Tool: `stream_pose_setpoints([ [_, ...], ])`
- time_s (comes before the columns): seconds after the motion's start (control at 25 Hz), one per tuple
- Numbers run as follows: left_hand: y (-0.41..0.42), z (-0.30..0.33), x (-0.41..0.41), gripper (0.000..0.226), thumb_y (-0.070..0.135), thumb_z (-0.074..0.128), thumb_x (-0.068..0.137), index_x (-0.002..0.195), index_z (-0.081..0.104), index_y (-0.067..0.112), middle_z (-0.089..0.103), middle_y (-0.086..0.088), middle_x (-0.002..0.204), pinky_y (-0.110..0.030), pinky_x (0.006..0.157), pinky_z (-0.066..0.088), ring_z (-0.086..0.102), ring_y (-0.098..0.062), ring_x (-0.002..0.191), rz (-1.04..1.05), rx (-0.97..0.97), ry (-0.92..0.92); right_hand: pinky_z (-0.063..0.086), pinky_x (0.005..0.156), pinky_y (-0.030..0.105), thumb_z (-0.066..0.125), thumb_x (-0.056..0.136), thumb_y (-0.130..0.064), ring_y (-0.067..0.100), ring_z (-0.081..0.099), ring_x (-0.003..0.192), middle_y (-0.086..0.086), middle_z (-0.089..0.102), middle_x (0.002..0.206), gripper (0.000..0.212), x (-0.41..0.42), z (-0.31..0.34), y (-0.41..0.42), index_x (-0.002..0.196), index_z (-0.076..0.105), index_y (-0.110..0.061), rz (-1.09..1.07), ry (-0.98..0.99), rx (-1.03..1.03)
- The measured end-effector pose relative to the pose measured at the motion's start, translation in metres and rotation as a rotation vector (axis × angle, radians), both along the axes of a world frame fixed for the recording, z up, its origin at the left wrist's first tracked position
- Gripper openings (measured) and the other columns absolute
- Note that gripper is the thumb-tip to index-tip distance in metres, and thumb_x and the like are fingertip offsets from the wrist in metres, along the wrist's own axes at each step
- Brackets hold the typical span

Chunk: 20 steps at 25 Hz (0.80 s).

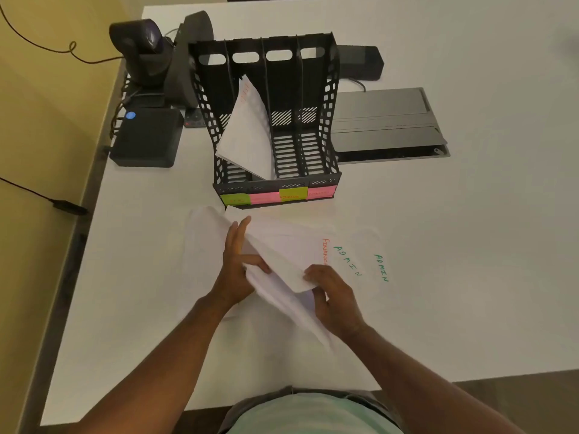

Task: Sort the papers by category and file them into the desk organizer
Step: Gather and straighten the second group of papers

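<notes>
A black desk organizer [332, 98] with several slots stands at the middle of the white table, its front edge carrying green, pink and yellow sticky labels [293, 193]. White sheets [247, 133] lean in its second slot from the left. Just in front of it, my left hand [236, 264] and my right hand [333, 296] both grip a lifted bundle of white papers [279, 255]. More sheets lie flat on the table: one marked FINANCE in orange [325, 252], two marked ADMIN in green [348, 260] [381, 267].
A dark camera on a stand [142, 48], a round speaker [192, 57] and a black box [147, 136] with cables crowd the table's far left. A grey cable hatch [385, 120] is set into the table right of the organizer. The table's near edge [219, 399] is at my waist.
</notes>
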<state>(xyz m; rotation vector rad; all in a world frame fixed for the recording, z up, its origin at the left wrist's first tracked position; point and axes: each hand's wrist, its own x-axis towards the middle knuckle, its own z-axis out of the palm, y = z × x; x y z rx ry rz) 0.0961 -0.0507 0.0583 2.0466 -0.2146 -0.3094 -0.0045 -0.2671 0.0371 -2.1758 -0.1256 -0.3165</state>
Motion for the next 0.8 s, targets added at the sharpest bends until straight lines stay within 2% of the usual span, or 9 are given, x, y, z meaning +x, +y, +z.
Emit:
stream_pose_setpoints([
  [0.08, -0.003, 0.002, 0.002, 0.068, 0.050, 0.065, 0.083, 0.139, 0.028, 0.061, 0.018, 0.011, 0.161, -0.042, 0.120, 0.012, 0.010, -0.015, 0.150, -0.027, 0.037, -0.002, 0.043, 0.102, 0.012, 0.048, 0.092, -0.012, 0.016, 0.062, 0.107, 0.011, 0.072, 0.110, 0.025, -0.008, 0.002, 0.002, 0.106, 0.068, -0.006, 0.043, -0.002, -0.029],
  [0.16, 0.002, 0.000, 0.004, 0.038, 0.059, 0.056, 0.086, 0.121, 0.061, 0.045, 0.043, 0.001, 0.151, -0.055, 0.119, 0.014, 0.027, -0.028, 0.144, -0.095, 0.128, -0.172, 0.051, 0.097, 0.023, 0.049, 0.092, -0.019, 0.020, 0.066, 0.105, 0.010, 0.072, 0.112, 0.028, -0.011, 0.005, -0.005, 0.108, 0.069, -0.006, 0.059, 0.021, -0.049],
  [0.28, 0.006, -0.003, 0.006, 0.056, 0.057, 0.049, 0.093, 0.076, 0.078, 0.013, 0.075, -0.007, 0.103, -0.062, 0.114, 0.019, 0.059, -0.031, 0.116, -0.232, 0.196, -0.443, 0.056, 0.092, 0.031, 0.056, 0.096, -0.030, 0.018, 0.068, 0.107, 0.005, 0.070, 0.118, 0.032, -0.010, 0.007, -0.020, 0.115, 0.068, -0.008, 0.091, 0.093, 0.007],
  [0.36, 0.009, 0.004, 0.011, 0.048, 0.043, 0.054, 0.094, 0.077, 0.077, 0.006, 0.075, -0.010, 0.093, -0.059, 0.111, 0.030, 0.066, -0.026, 0.099, -0.179, 0.107, -0.414, 0.056, 0.092, 0.035, 0.063, 0.094, -0.032, 0.020, 0.068, 0.106, 0.003, 0.071, 0.117, 0.033, -0.006, 0.006, -0.032, 0.117, 0.068, -0.009, -0.016, 0.220, 0.205],
  [0.44, 0.011, 0.009, 0.013, 0.021, 0.022, 0.063, 0.086, 0.085, 0.076, 0.006, 0.074, -0.013, 0.094, -0.052, 0.103, 0.044, 0.069, -0.027, 0.093, -0.081, -0.014, -0.361, 0.053, 0.098, 0.048, 0.063, 0.096, -0.022, 0.030, 0.068, 0.108, 0.011, 0.072, 0.114, 0.025, 0.005, 0.004, -0.048, 0.115, 0.068, -0.007, -0.287, 0.375, 0.503],
  [0.52, 0.008, 0.021, 0.021, 0.012, 0.007, 0.066, 0.084, 0.092, 0.073, 0.011, 0.073, -0.010, 0.095, -0.044, 0.091, 0.054, 0.069, -0.026, 0.093, 0.169, -0.153, -0.120, 0.049, 0.103, 0.049, 0.055, 0.101, -0.026, 0.031, 0.066, 0.114, 0.012, 0.072, 0.116, 0.028, 0.017, 0.003, -0.066, 0.122, 0.065, -0.010, -0.460, 0.505, 0.748],
  [0.6, 0.002, 0.034, 0.036, 0.015, 0.007, 0.071, 0.085, 0.092, 0.073, 0.021, 0.074, 0.001, 0.090, -0.033, 0.080, 0.056, 0.072, -0.019, 0.090, 0.419, -0.234, 0.089, 0.045, 0.105, 0.044, 0.048, 0.103, -0.034, 0.025, 0.062, 0.121, 0.009, 0.068, 0.127, 0.037, 0.027, 0.005, -0.077, 0.133, 0.058, -0.015, -0.416, 0.593, 0.915],
  [0.72, -0.001, 0.045, 0.056, 0.016, 0.011, 0.075, 0.083, 0.091, 0.072, 0.024, 0.075, 0.011, 0.090, -0.026, 0.075, 0.057, 0.072, -0.008, 0.083, 0.505, -0.359, 0.145, 0.045, 0.102, 0.038, 0.052, 0.098, -0.044, 0.017, 0.062, 0.120, 0.002, 0.066, 0.129, 0.047, 0.045, 0.007, -0.075, 0.138, 0.054, -0.019, -0.306, 0.653, 0.951],
  [0.8, 0.001, 0.048, 0.064, 0.018, 0.010, 0.076, 0.082, 0.090, 0.072, 0.026, 0.077, 0.012, 0.089, -0.020, 0.072, 0.057, 0.073, -0.008, 0.085, 0.545, -0.449, 0.157, 0.047, 0.094, 0.034, 0.062, 0.094, -0.037, 0.017, 0.064, 0.108, 0.000, 0.068, 0.118, 0.046, 0.053, 0.003, -0.063, 0.135, 0.056, -0.017, -0.312, 0.746, 0.747],
])
